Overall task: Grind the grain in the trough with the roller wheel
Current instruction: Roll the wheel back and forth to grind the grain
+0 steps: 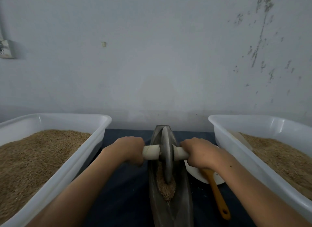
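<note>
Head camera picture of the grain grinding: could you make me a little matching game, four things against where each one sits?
Things:
1. roller wheel
2. wooden spoon
3. fuller white tub
4. left hand

Places:
A. on the white plate, under the right forearm
B. upright in the trough, on the grain
C. far left on the table
D. round the wheel's left handle

Pairs: 1-B, 2-A, 3-C, 4-D
</note>
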Tool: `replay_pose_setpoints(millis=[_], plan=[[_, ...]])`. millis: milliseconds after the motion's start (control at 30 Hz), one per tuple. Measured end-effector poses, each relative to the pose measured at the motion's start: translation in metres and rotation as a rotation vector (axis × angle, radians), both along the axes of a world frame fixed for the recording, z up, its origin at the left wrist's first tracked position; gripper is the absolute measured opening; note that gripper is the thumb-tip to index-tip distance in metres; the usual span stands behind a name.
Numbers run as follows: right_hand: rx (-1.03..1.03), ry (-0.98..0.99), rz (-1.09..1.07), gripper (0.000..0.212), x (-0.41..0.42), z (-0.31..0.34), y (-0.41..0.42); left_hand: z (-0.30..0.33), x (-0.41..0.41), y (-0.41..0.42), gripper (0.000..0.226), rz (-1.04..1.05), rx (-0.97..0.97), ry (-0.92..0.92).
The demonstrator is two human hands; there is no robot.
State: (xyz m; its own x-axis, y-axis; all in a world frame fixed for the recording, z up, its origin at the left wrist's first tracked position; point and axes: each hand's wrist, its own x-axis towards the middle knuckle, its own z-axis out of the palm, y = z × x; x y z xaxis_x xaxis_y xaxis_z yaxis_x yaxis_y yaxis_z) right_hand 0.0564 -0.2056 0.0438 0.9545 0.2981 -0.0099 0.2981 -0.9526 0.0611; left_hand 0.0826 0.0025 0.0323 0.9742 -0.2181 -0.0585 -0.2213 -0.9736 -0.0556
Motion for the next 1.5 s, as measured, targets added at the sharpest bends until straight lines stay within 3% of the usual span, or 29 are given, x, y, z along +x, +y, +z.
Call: replay_pose_setpoints(millis=[167,300,400,533,633,733,967,1067,1233,1333,1400,1500], plan=[[0.009,-0.301,-0.007,0.025,0.010,-0.017,0.001,-0.011,0.003,-0.001,0.024,-0.026,-0.029,-0.383],[0.036,-0.380,0.001,0.023,0.013,-0.024,-0.001,-0.014,0.001,-0.002,0.017,-0.048,-0.053,-0.507],[0.037,-0.264,0.016,0.020,0.009,-0.017,-0.003,-0.009,0.002,-0.002,0.026,-0.047,0.014,-0.393],[-0.020,-0.008,0.014,0.027,0.002,0.000,0.000,0.002,-0.001,0.000,0.043,-0.017,0.020,-0.017],[-0.002,0.123,0.003,0.035,-0.003,0.005,-0.001,0.002,-0.003,0.001,0.045,-0.033,0.008,0.087],[-0.009,0.081,-0.007,0.035,-0.001,0.004,0.000,0.002,-0.001,0.000,0.042,-0.027,0.006,0.012],[-0.063,-0.313,0.000,0.027,0.012,-0.016,0.002,-0.011,0.004,-0.001,0.022,-0.044,-0.042,-0.411],[-0.073,-0.305,-0.002,0.031,0.013,-0.016,0.001,-0.011,0.005,0.000,0.024,-0.042,-0.036,-0.376],[-0.083,-0.083,0.011,0.035,0.005,-0.003,0.002,0.001,0.000,0.002,0.043,-0.026,-0.028,0.004],[-0.073,0.009,0.037,0.037,0.000,0.003,-0.001,0.003,-0.001,0.003,0.042,-0.026,-0.061,0.120],[-0.064,0.023,0.036,0.037,0.000,0.003,-0.001,0.002,-0.001,0.002,0.040,-0.019,-0.055,0.104],[-0.058,-0.076,0.008,0.035,0.006,-0.003,0.001,-0.001,0.000,0.001,0.039,-0.013,-0.015,-0.073]])
